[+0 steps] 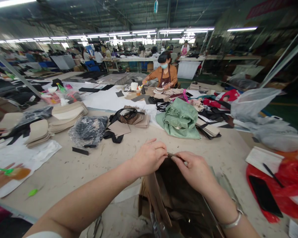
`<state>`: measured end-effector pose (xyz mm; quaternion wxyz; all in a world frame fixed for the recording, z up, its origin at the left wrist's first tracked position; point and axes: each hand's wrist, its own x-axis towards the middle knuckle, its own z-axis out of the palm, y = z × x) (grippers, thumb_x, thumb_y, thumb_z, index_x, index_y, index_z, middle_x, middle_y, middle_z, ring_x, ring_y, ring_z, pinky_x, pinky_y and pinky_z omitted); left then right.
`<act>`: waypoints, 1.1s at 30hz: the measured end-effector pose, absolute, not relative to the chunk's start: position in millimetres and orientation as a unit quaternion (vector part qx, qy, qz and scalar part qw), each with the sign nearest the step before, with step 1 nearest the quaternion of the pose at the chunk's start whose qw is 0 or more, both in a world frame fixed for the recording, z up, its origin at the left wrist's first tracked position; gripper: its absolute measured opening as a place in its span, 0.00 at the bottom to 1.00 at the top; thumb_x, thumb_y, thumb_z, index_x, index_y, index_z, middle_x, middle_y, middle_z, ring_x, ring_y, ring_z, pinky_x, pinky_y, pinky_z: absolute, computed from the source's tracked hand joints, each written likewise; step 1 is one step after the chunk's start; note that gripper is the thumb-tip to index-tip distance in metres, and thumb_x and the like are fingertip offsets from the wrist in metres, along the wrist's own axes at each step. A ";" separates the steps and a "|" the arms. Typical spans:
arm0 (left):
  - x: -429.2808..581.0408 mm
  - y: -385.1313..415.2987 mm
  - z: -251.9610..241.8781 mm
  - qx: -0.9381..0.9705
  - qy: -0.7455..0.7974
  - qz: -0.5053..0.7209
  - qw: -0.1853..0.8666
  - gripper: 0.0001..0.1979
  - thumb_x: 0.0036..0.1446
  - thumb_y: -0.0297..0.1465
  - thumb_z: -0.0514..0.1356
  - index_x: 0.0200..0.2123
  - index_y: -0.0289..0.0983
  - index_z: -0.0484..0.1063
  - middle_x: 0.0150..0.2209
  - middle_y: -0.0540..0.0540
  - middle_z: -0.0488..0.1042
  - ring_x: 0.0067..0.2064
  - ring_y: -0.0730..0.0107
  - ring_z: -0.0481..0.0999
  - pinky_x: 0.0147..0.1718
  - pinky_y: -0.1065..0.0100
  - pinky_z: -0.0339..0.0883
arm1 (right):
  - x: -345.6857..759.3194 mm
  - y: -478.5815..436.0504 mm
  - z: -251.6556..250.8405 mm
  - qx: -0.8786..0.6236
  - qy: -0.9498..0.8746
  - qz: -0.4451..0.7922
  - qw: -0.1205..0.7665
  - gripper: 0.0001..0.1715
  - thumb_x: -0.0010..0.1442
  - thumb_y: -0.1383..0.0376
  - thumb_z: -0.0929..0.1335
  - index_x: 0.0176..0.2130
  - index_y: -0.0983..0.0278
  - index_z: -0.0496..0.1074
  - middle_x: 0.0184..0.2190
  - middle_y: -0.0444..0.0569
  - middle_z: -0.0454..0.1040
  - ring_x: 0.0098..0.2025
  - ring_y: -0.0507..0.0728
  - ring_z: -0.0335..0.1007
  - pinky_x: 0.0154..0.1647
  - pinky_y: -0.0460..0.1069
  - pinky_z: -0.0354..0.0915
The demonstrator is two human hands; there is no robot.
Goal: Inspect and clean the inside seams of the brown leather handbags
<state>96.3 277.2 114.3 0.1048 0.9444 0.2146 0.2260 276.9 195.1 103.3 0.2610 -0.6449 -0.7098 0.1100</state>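
A dark brown bag-like piece [181, 191] stands open on the table at the lower middle, and its inside shows. At its far upper edge my left hand [151, 155] pinches the rim with closed fingers. My right hand [193, 167] grips the same rim just to the right, thumb on the near side, close to the left fingertips. Brown folded panels [145, 195] lie against the left side of the piece. A metal bracelet is on my right wrist. The lower part of the piece runs out of view.
Scissors [97, 227] lie at the lower left. A green cloth [180, 119], plastic-wrapped black material [90, 130] and beige panel stacks [68, 115] sit farther back. At right is a phone [265, 197] on red plastic. Another person's hands show at far left; a person [167, 74] sits opposite.
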 end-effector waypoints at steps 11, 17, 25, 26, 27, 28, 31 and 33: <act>105.4 277.5 112.2 0.912 0.252 0.238 0.218 0.05 0.51 0.24 0.54 0.29 0.35 0.69 0.30 0.47 0.73 0.34 0.71 0.72 0.35 0.71 0.66 | 279.6 192.1 102.4 -0.641 -0.715 0.117 0.254 0.14 0.63 0.60 0.60 0.34 0.60 0.73 0.29 0.45 0.73 0.32 0.53 0.68 0.34 0.47 0.60; 109.8 275.5 112.4 0.900 0.294 0.243 0.212 0.04 0.50 0.24 0.55 0.28 0.35 0.70 0.28 0.49 0.73 0.31 0.71 0.71 0.32 0.72 0.64 | 281.2 192.7 101.6 -0.644 -0.712 0.134 0.244 0.17 0.65 0.58 0.58 0.32 0.60 0.71 0.27 0.44 0.70 0.31 0.53 0.66 0.33 0.47 0.58; 110.6 275.1 111.4 0.905 0.301 0.230 0.195 0.04 0.51 0.25 0.55 0.28 0.35 0.69 0.28 0.49 0.73 0.31 0.71 0.71 0.31 0.72 0.63 | 281.8 193.2 100.1 -0.638 -0.719 0.136 0.239 0.18 0.65 0.58 0.58 0.30 0.61 0.70 0.27 0.45 0.69 0.31 0.53 0.65 0.32 0.47 0.58; 110.7 275.1 110.9 0.906 0.300 0.229 0.193 0.04 0.51 0.25 0.55 0.29 0.35 0.69 0.28 0.49 0.73 0.31 0.71 0.71 0.31 0.72 0.63 | 282.4 192.8 100.3 -0.638 -0.719 0.137 0.241 0.18 0.65 0.58 0.58 0.30 0.61 0.69 0.27 0.45 0.69 0.31 0.53 0.65 0.32 0.47 0.58; 110.9 275.1 110.3 0.906 0.299 0.230 0.193 0.04 0.51 0.25 0.55 0.29 0.36 0.69 0.28 0.49 0.73 0.31 0.71 0.71 0.31 0.72 0.63 | 283.1 192.2 100.6 -0.637 -0.718 0.139 0.243 0.19 0.65 0.57 0.58 0.30 0.61 0.69 0.27 0.45 0.70 0.31 0.53 0.65 0.32 0.47 0.58; 110.9 275.1 109.8 0.906 0.299 0.230 0.193 0.04 0.51 0.25 0.54 0.29 0.36 0.68 0.28 0.49 0.73 0.31 0.71 0.71 0.31 0.72 0.63 | 284.1 191.6 101.1 -0.637 -0.716 0.144 0.247 0.19 0.65 0.57 0.57 0.29 0.61 0.69 0.27 0.45 0.70 0.30 0.53 0.65 0.32 0.47 0.59; 110.9 274.9 109.1 0.903 0.304 0.230 0.195 0.04 0.52 0.25 0.54 0.29 0.36 0.68 0.28 0.49 0.73 0.31 0.71 0.71 0.31 0.72 0.63 | 286.6 189.8 102.9 -0.630 -0.711 0.164 0.265 0.20 0.66 0.57 0.56 0.31 0.61 0.71 0.28 0.46 0.72 0.31 0.53 0.67 0.33 0.47 0.60; 110.8 274.9 109.4 0.902 0.309 0.229 0.195 0.04 0.52 0.26 0.54 0.29 0.36 0.68 0.27 0.49 0.73 0.31 0.71 0.72 0.31 0.72 0.63 | 286.7 190.0 104.0 -0.628 -0.715 0.153 0.268 0.16 0.64 0.56 0.59 0.37 0.60 0.72 0.32 0.46 0.74 0.34 0.53 0.69 0.35 0.47 0.61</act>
